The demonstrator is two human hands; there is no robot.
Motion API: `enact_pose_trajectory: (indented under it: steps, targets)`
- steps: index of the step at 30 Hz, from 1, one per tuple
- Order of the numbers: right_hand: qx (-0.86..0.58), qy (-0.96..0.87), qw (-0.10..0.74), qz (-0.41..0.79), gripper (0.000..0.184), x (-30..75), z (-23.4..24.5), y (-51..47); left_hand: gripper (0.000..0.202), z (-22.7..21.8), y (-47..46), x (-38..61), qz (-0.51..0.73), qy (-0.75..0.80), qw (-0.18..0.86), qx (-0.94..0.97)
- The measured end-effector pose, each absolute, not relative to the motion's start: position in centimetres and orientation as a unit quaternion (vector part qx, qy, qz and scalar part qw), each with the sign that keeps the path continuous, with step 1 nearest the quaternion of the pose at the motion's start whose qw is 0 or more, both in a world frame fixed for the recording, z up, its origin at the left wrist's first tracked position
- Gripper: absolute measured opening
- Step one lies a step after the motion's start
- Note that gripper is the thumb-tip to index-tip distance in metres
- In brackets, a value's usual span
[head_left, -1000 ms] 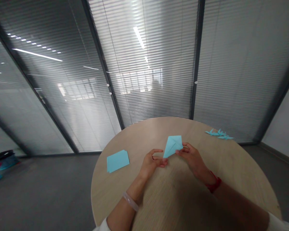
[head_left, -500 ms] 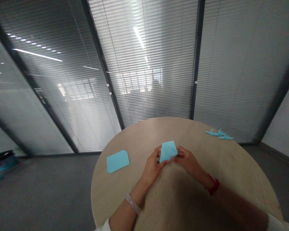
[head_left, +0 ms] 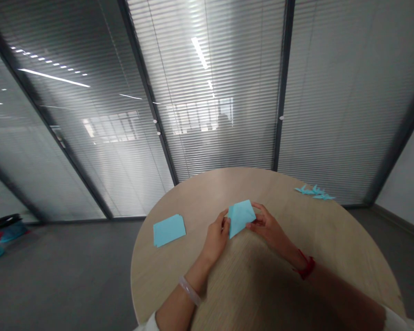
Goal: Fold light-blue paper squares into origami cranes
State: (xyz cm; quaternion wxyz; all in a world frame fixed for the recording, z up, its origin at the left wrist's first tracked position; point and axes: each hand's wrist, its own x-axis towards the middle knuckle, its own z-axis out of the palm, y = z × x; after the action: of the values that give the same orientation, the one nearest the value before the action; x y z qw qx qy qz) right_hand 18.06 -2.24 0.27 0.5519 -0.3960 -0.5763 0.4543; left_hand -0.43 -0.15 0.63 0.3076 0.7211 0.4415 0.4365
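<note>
Between my two hands is a folded sheet of light blue paper point(head_left: 240, 216), held just over the middle of the round table. My left hand point(head_left: 218, 233) pinches its left edge, thumb in front and fingers behind. At the paper's right corner, my right hand point(head_left: 266, 226) grips with thumb and fingers, partly hidden behind the sheet. To the left lies a stack of blue paper sheets point(head_left: 169, 230). Several small folded blue paper cranes point(head_left: 314, 191) rest together near the far right edge.
The round wooden table point(head_left: 207, 188) has a curved edge on all sides. Behind it stands a glass wall with blinds point(head_left: 221, 147) and dark frames. Blue and red items point(head_left: 3, 232) sit on the grey floor at far left.
The folded paper has turned and tilted between my hands. My left thumb has moved from the lower edge up to the left edge. The right hand has barely shifted.
</note>
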Motion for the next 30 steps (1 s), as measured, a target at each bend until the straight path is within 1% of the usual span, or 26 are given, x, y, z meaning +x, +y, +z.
enact_pose_trajectory:
  steps: [2,4,8,13,18,21,25,28,30]
  targets:
    - [-0.404,-0.604,0.548,0.415,0.075,18.0,0.4,-2.5,0.039,0.5,0.1,-0.5,0.455,0.437,0.354,0.69]
    - [-0.41,-0.639,0.54,0.363,0.074,18.0,0.6,-2.8,0.035,0.6,0.2,-0.5,0.468,0.418,0.415,0.659]
    - [-0.413,-0.7,0.518,0.267,0.06,18.3,0.3,-2.8,0.03,1.3,0.0,-0.4,0.474,0.391,0.497,0.613]
    - [-0.405,-0.763,0.463,0.201,0.039,18.6,-0.3,-2.5,0.038,1.8,-0.4,-0.3,0.446,0.383,0.556,0.587]
    - [-0.421,-0.749,0.469,0.203,0.021,18.3,-0.2,-2.4,0.041,1.7,-0.4,-0.3,0.438,0.376,0.584,0.571]
    - [-0.424,-0.736,0.482,0.215,0.014,18.1,0.0,-2.5,0.04,1.9,-0.6,-0.3,0.443,0.376,0.592,0.559]
    - [-0.431,-0.713,0.508,0.219,0.017,18.0,0.3,-2.5,0.036,2.2,-0.9,-0.3,0.449,0.392,0.577,0.559]
    - [-0.447,-0.687,0.522,0.236,0.019,18.1,0.3,-2.4,0.039,2.1,-0.9,-0.3,0.444,0.395,0.58,0.557]
    - [-0.461,-0.667,0.524,0.261,0.017,18.1,0.1,-2.2,0.041,2.0,-0.8,-0.3,0.444,0.39,0.585,0.555]
